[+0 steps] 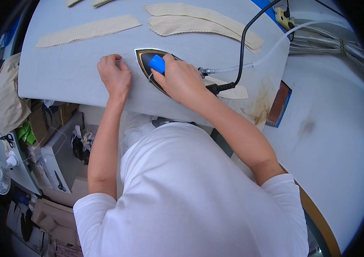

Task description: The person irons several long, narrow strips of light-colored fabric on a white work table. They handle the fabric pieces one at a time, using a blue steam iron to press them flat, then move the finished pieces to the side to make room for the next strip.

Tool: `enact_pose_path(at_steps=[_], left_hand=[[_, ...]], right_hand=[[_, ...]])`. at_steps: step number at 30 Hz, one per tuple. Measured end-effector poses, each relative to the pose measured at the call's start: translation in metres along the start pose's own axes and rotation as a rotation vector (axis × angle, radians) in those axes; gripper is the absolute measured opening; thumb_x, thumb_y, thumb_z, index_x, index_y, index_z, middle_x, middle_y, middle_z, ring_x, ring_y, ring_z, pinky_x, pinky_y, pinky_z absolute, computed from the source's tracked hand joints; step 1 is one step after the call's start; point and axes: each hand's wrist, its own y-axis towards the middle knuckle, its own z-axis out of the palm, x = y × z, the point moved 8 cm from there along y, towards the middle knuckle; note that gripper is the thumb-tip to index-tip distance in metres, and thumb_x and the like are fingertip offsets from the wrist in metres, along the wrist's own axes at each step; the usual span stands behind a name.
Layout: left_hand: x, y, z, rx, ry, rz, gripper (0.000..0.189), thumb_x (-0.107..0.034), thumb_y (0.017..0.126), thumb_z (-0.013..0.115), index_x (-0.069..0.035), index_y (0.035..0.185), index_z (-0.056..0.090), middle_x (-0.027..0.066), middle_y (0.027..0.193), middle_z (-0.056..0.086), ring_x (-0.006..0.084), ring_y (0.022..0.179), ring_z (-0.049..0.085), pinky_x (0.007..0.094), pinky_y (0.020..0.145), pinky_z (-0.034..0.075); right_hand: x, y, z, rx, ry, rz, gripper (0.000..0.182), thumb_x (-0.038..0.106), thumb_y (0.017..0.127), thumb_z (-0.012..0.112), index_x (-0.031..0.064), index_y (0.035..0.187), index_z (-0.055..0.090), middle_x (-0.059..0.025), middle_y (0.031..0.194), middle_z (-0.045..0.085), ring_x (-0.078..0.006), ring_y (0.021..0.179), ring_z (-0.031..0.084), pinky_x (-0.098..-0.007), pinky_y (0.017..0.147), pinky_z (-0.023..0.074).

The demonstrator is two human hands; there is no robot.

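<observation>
My right hand [183,78] is closed around the handle of a steam iron [145,62] with a blue part near its front. The iron lies on a cloth-covered ironing table [72,70], its tip towards the upper left. Part of a cream knit strip [236,91] shows to the right of the iron; whether it runs under the iron is hidden. To the left of the iron, my left hand [116,75] rests at the cloth with curled fingers; whether it pinches anything cannot be seen. Farther back lie a single cream knit strip [88,30] and two overlapping ones [201,24].
A black power cable [243,41] and a clear hose with a spring sleeve [230,69] run from the iron to the upper right. A power strip [284,19] sits at the far corner. A brown block with a blue edge [278,104] adjoins the table's right edge. Piled fabric [5,96] lies left.
</observation>
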Motion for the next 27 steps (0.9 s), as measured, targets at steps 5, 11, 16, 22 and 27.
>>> enact_pose_path(at_steps=[5, 11, 16, 22, 27], left_hand=[[0.013, -0.003, -0.011, -0.021, -0.005, -0.003, 0.016, 0.000, 0.074, 0.057, -0.003, 0.089, 0.062, 0.0133, 0.097, 0.056, 0.0312, 0.097, 0.049, 0.0394, 0.085, 0.042], [0.002, -0.006, 0.000, 0.012, -0.005, 0.102, 0.018, -0.003, 0.073, 0.059, -0.004, 0.090, 0.062, 0.0143, 0.097, 0.056, 0.0320, 0.097, 0.050, 0.0414, 0.085, 0.041], [-0.019, 0.000, 0.026, 0.099, 0.057, 0.228, 0.026, -0.014, 0.069, 0.065, -0.005, 0.093, 0.063, 0.0156, 0.102, 0.057, 0.0339, 0.099, 0.051, 0.0434, 0.087, 0.042], [-0.032, -0.003, 0.036, 0.186, 0.215, 0.216, 0.030, -0.015, 0.073, 0.063, -0.008, 0.103, 0.062, 0.0132, 0.112, 0.054, 0.0326, 0.108, 0.048, 0.0448, 0.092, 0.038], [-0.026, 0.001, 0.036, 0.208, 0.243, 0.195, 0.031, -0.015, 0.074, 0.062, -0.010, 0.105, 0.062, 0.0124, 0.114, 0.054, 0.0320, 0.109, 0.048, 0.0451, 0.093, 0.038]], right_hand=[[0.012, 0.014, 0.006, -0.018, -0.023, -0.017, 0.040, 0.033, 0.086, 0.062, -0.0064, 0.094, 0.056, -0.0265, 0.076, 0.065, -0.0425, 0.070, 0.064, -0.0477, 0.064, 0.0517], [0.008, 0.009, 0.003, -0.026, -0.015, -0.013, 0.041, 0.034, 0.086, 0.063, -0.0053, 0.093, 0.056, -0.0261, 0.077, 0.065, -0.0415, 0.071, 0.065, -0.0471, 0.066, 0.0522], [-0.034, -0.026, -0.006, -0.039, -0.012, 0.043, 0.041, 0.034, 0.085, 0.063, -0.0041, 0.096, 0.055, -0.0253, 0.079, 0.065, -0.0413, 0.075, 0.065, -0.0481, 0.068, 0.0519], [-0.124, -0.089, -0.032, -0.036, -0.034, 0.233, 0.038, 0.036, 0.086, 0.060, 0.0010, 0.100, 0.055, -0.0227, 0.080, 0.066, -0.0395, 0.076, 0.065, -0.0474, 0.070, 0.0509], [-0.189, -0.130, -0.054, -0.095, -0.070, 0.346, 0.038, 0.037, 0.085, 0.061, 0.0008, 0.096, 0.057, -0.0238, 0.078, 0.065, -0.0411, 0.075, 0.064, -0.0477, 0.070, 0.0509]])
